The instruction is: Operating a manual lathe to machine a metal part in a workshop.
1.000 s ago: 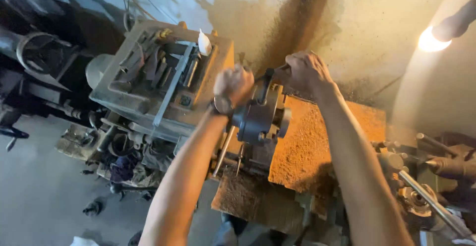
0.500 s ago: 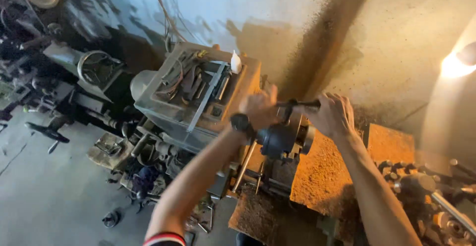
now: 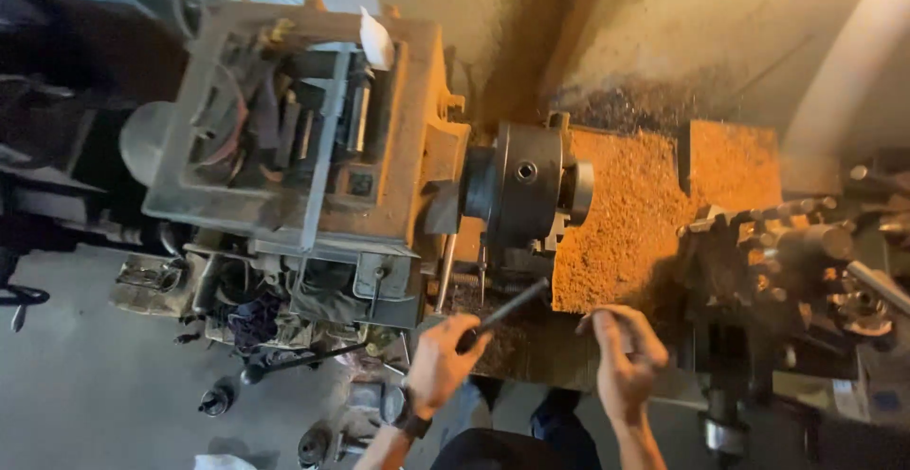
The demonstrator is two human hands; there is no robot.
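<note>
Presently the left hand (image 3: 441, 366) is closed around a dark chuck key (image 3: 504, 311) held clear of the lathe chuck (image 3: 519, 184), which sits on the spindle above the chip-covered bed (image 3: 633, 214). The right hand (image 3: 621, 347) hangs beside it, fingers loosely curled and apparently empty. Judged step: key withdrawn; re-engaging would call for aligning its tip with the chuck socket.

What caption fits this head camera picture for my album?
Left hand holding a dark metal rod, right hand beside it, before a grey lathe chuck and orange shavings.
</note>
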